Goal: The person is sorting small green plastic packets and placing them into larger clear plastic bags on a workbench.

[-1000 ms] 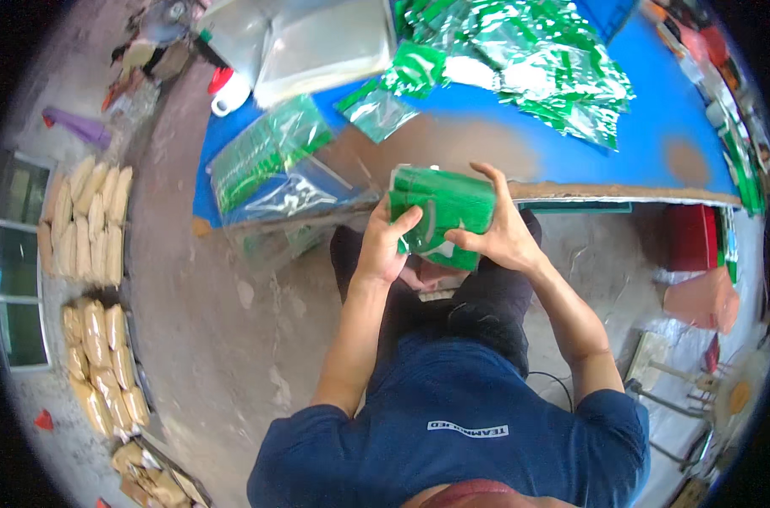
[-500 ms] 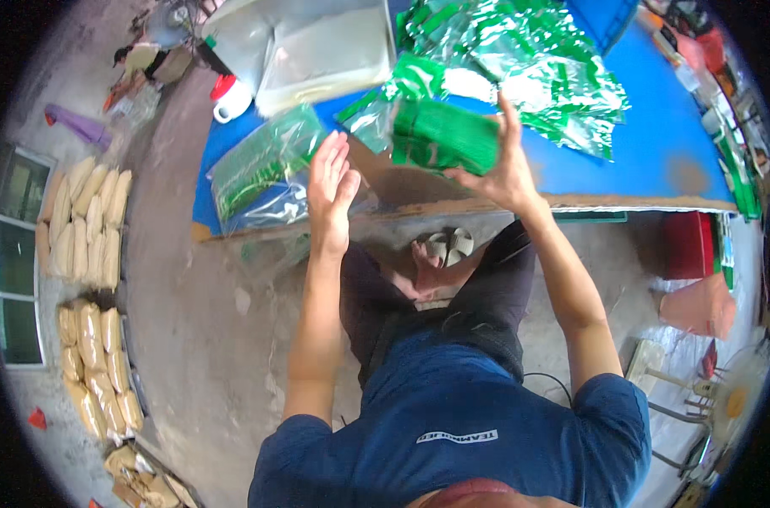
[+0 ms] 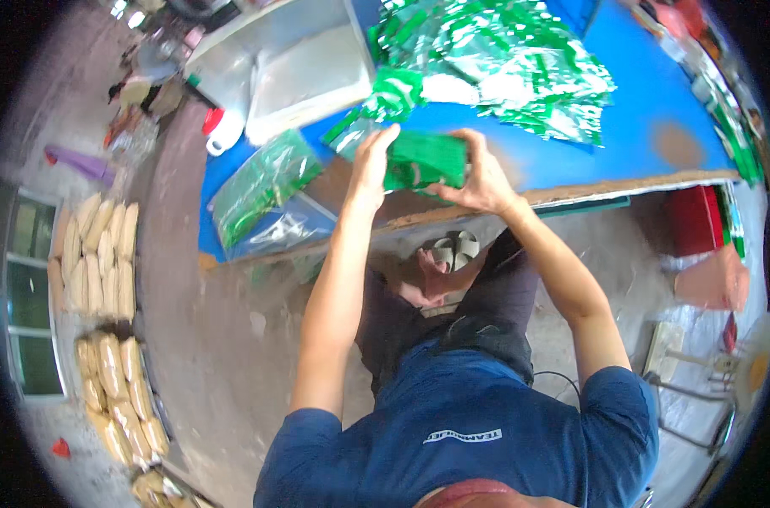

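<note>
A bundle of green packets (image 3: 425, 161) is held level just above the front edge of the blue table (image 3: 563, 165). Its left end is gripped by my left hand (image 3: 371, 168), thumb and fingers pressed to the side. At the other end my right hand (image 3: 484, 178) clasps it, fingers over the far side and thumb underneath. Motion blurs the bundle, so its print and layers are unclear. Behind it a heap of shiny green and silver pouches (image 3: 503, 68) spreads over the table. Left of my hands lies a clear plastic bag (image 3: 262, 186) with green contents.
A shallow metal tray (image 3: 309, 80) stands at the back left, beside a white jug with a red cap (image 3: 225, 133). Filled tan sacks (image 3: 101, 262) are stacked at the far left. A red bin (image 3: 692, 222) and a pinkish bucket (image 3: 713, 279) stand at the right.
My left hand has moved right from beside the bundle and taken hold of its left end. The right hand has brought the bundle slightly left and down. The whole view has shifted a little.
</note>
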